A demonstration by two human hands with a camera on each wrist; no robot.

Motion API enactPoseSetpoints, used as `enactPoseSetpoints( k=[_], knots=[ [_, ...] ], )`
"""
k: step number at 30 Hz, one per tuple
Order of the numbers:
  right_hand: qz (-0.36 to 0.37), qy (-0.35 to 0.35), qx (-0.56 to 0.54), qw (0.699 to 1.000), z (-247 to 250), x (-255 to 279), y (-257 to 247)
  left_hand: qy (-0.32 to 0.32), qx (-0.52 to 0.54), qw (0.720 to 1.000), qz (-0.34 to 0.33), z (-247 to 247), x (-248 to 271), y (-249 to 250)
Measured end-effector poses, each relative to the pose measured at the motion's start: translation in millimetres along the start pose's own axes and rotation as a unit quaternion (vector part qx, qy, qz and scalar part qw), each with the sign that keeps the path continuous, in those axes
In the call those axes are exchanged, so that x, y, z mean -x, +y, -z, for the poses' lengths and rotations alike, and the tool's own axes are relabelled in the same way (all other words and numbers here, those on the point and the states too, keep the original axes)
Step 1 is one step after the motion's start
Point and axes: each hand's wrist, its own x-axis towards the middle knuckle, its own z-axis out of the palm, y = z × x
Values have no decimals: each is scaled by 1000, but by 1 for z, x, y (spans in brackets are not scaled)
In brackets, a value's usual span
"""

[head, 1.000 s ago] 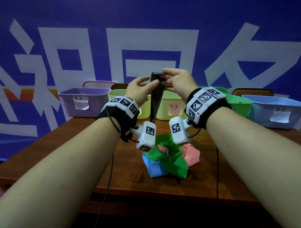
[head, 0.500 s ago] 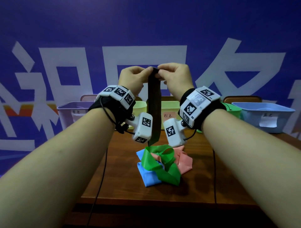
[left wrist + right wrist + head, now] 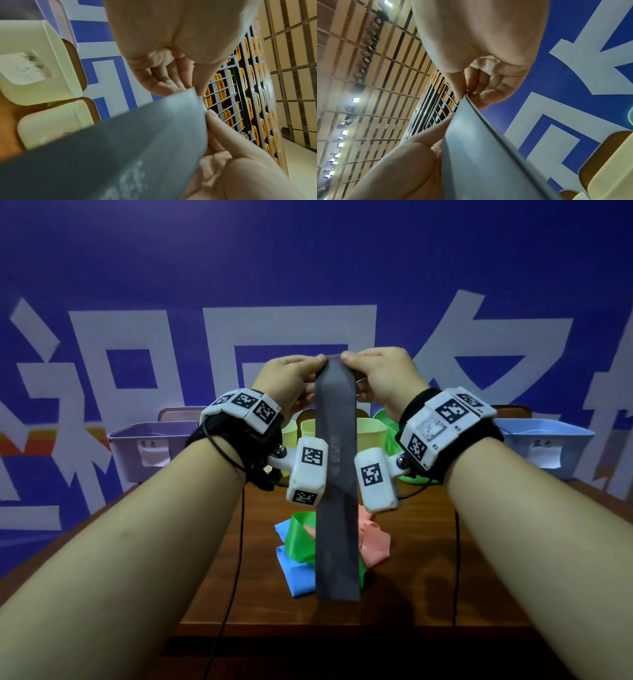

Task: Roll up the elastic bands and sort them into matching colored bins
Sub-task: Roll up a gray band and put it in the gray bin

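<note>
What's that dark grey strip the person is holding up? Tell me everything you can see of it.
The dark grey flat elastic band looks like thin, matte, rubbery sheet with faint pale printing midway down. It hangs straight and unrolled, doubled into two layers by the look of the right wrist view. The left hand and right hand each pinch a top corner between thumb and fingers, well above the brown wooden table. Its lower end hangs in front of the green, blue and pink bands piled there; whether it touches them is unclear.
</note>
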Motion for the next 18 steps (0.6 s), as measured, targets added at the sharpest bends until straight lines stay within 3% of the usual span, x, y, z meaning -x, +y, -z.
enactPoseSetpoints(
  k=[10, 18],
  knots=[
    [-82, -15, -11, 996, -9, -20, 98, -2, -10, 995, 104, -6, -26, -86],
    [-129, -24, -25, 991, -10, -43, 165, -11, -6, 991, 134, -8, -61, -147]
  ],
)
